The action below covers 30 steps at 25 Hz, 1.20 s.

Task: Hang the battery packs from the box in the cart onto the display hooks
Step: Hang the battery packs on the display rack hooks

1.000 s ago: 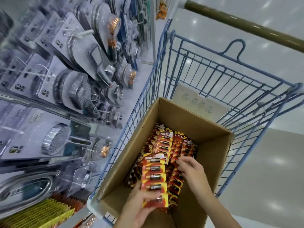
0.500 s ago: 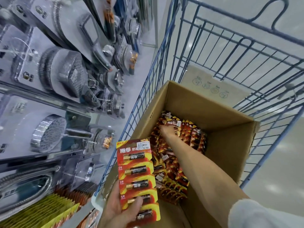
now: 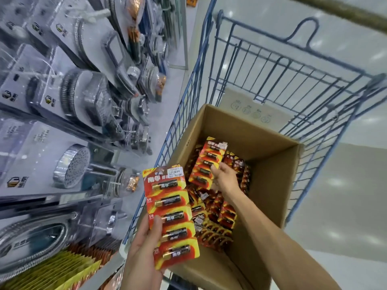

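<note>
Head view looks down into a blue wire-mesh cart [image 3: 374, 82], its lower frame cut off at the edges. Blurred, blister-packed chrome shower heads [image 3: 71, 166] hang on the left. A brown corrugated cardboard box [image 3: 272, 185] sits inside the cart, holding a loose heap of glossy red-and-yellow battery packs [image 3: 217, 218]. The left hand [image 3: 144, 248] grips a 5-battery strip [image 3: 169, 218] beside the box, thumb across its face. The right hand [image 3: 225, 181], inside the box, pinches a second strip [image 3: 206, 164], its fingers mostly hidden behind the card.
</note>
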Available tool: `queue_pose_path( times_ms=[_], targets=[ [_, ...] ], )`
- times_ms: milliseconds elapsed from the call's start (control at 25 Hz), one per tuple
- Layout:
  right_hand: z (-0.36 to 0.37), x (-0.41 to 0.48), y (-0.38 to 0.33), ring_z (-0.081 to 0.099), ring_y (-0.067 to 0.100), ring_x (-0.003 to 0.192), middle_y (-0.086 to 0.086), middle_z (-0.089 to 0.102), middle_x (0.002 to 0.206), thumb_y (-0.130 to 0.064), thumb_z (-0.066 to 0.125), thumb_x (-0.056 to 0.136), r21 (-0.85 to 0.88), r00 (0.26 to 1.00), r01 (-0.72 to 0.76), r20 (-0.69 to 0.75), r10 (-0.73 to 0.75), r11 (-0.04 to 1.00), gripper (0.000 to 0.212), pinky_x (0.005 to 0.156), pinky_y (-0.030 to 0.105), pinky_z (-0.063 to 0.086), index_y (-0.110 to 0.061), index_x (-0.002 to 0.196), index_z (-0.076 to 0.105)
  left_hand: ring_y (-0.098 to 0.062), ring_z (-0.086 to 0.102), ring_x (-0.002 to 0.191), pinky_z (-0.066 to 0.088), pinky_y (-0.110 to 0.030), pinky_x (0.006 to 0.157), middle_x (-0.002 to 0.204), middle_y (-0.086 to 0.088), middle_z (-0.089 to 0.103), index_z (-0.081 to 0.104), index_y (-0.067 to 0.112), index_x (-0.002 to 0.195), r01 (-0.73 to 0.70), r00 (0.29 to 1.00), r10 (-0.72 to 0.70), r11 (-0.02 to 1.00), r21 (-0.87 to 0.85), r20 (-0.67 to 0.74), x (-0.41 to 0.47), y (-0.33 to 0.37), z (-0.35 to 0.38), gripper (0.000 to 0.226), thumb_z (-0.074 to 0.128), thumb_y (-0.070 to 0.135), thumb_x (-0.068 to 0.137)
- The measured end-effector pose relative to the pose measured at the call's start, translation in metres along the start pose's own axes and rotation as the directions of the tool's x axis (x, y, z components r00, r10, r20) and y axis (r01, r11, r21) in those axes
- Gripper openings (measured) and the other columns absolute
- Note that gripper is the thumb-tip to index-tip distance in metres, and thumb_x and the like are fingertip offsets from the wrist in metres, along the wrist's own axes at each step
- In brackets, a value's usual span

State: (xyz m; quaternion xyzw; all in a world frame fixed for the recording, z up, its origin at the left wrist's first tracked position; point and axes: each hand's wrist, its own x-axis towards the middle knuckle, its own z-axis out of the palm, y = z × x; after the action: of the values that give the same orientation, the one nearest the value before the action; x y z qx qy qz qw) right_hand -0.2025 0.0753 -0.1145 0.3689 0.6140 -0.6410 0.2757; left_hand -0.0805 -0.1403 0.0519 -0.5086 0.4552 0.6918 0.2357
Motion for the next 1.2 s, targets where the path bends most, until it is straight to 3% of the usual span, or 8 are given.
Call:
queue_pose_path(
  times_ms=[80, 240, 520, 720, 840, 960, 1120, 1200],
  targets=[
    [-0.025, -0.073, -0.012, 0.076, 0.027, 0.104, 0.006, 0.076, 0.117, -0.024, 0.052, 0.108, 0.055, 0.985, 0.124, 0.113, -0.129, 0.991, 0.030, 0.088, 0.049, 0.062, -0.015, 0.136, 0.054, -0.044, 0.073, 0.108, 0.052, -0.056, 0.097, 0.122, -0.019, 0.074, 0.065, 0.019, 0.135, -0.112, 0.977, 0.125, 0.990, -0.083, 0.172, -0.027, -0.001, 0.018, 0.048, 0.060, 0.032, 0.089],
    [-0.056, -0.194, -0.033, 0.073, 0.030, 0.111, 0.010, 0.073, 0.124, -0.023, 0.052, 0.106, 0.136, 0.931, 0.281, 0.203, -0.305, 0.950, 0.028, 0.088, 0.051, 0.062, -0.015, 0.133, 0.054, -0.034, 0.077, 0.101, 0.056, -0.050, 0.088, 0.118, -0.013, 0.077, 0.067, 0.026, 0.129, -0.234, 0.937, 0.247, 0.969, -0.080, 0.247, -0.066, -0.005, 0.013, 0.040, 0.061, 0.037, 0.090],
    [-0.071, -0.323, -0.035, 0.069, 0.038, 0.117, 0.018, 0.069, 0.129, -0.020, 0.043, 0.103, 0.456, 0.856, 0.288, 0.272, -0.440, 0.842, 0.036, 0.080, 0.051, 0.063, -0.010, 0.135, 0.056, -0.038, 0.074, 0.107, 0.055, -0.057, 0.095, 0.125, -0.018, 0.073, 0.062, 0.020, 0.137, -0.443, 0.842, 0.488, 0.869, -0.223, 0.228, -0.150, -0.029, -0.021, 0.049, 0.051, 0.044, 0.096],
    [-0.070, -0.372, -0.008, 0.072, 0.032, 0.107, 0.015, 0.071, 0.123, -0.021, 0.041, 0.107, 0.369, 0.748, 0.321, 0.467, -0.472, 0.873, 0.034, 0.076, 0.042, 0.063, -0.010, 0.135, 0.057, -0.038, 0.074, 0.107, 0.063, -0.051, 0.082, 0.124, -0.017, 0.074, 0.061, 0.018, 0.136, -0.637, 0.737, 0.673, 0.722, -0.270, 0.061, -0.217, -0.099, -0.062, 0.043, 0.048, 0.040, 0.101],
    [-0.060, -0.408, 0.012, 0.072, 0.033, 0.108, 0.016, 0.071, 0.124, -0.025, 0.046, 0.104, 0.273, 0.640, 0.352, 0.628, -0.443, 0.895, 0.035, 0.080, 0.043, 0.063, -0.014, 0.134, 0.060, -0.033, 0.074, 0.108, 0.060, -0.052, 0.089, 0.120, -0.010, 0.076, 0.062, 0.023, 0.132, -0.710, 0.688, 0.720, 0.640, -0.295, -0.092, -0.260, -0.146, -0.095, 0.034, 0.046, 0.034, 0.105],
    [-0.037, -0.443, 0.034, 0.071, 0.036, 0.111, 0.017, 0.070, 0.127, -0.025, 0.047, 0.103, 0.216, 0.544, 0.315, 0.757, -0.362, 0.924, 0.037, 0.086, 0.048, 0.062, -0.014, 0.136, 0.060, -0.032, 0.073, 0.112, 0.054, -0.057, 0.098, 0.125, -0.007, 0.075, 0.059, 0.028, 0.139, -0.753, 0.649, 0.718, 0.557, -0.351, -0.253, -0.298, -0.189, -0.129, 0.036, 0.047, 0.033, 0.105],
    [0.013, -0.487, 0.067, 0.069, 0.037, 0.109, 0.022, 0.066, 0.132, -0.031, 0.049, 0.105, 0.122, 0.430, 0.338, 0.862, -0.268, 0.933, 0.039, 0.094, 0.055, 0.055, -0.016, 0.139, 0.058, -0.032, 0.074, 0.110, 0.061, -0.052, 0.086, 0.124, -0.007, 0.075, 0.061, 0.028, 0.137, -0.819, 0.570, 0.676, 0.419, -0.392, -0.468, -0.344, -0.243, -0.171, 0.035, 0.049, 0.028, 0.105],
    [0.041, -0.514, 0.087, 0.070, 0.032, 0.104, 0.019, 0.068, 0.128, -0.036, 0.050, 0.105, 0.079, 0.358, 0.362, 0.908, -0.217, 0.929, 0.037, 0.092, 0.051, 0.053, -0.020, 0.136, 0.061, -0.032, 0.074, 0.111, 0.059, -0.053, 0.090, 0.123, -0.008, 0.075, 0.062, 0.026, 0.137, -0.848, 0.528, 0.624, 0.355, -0.393, -0.576, -0.367, -0.268, -0.196, 0.035, 0.051, 0.028, 0.104]
  ],
)
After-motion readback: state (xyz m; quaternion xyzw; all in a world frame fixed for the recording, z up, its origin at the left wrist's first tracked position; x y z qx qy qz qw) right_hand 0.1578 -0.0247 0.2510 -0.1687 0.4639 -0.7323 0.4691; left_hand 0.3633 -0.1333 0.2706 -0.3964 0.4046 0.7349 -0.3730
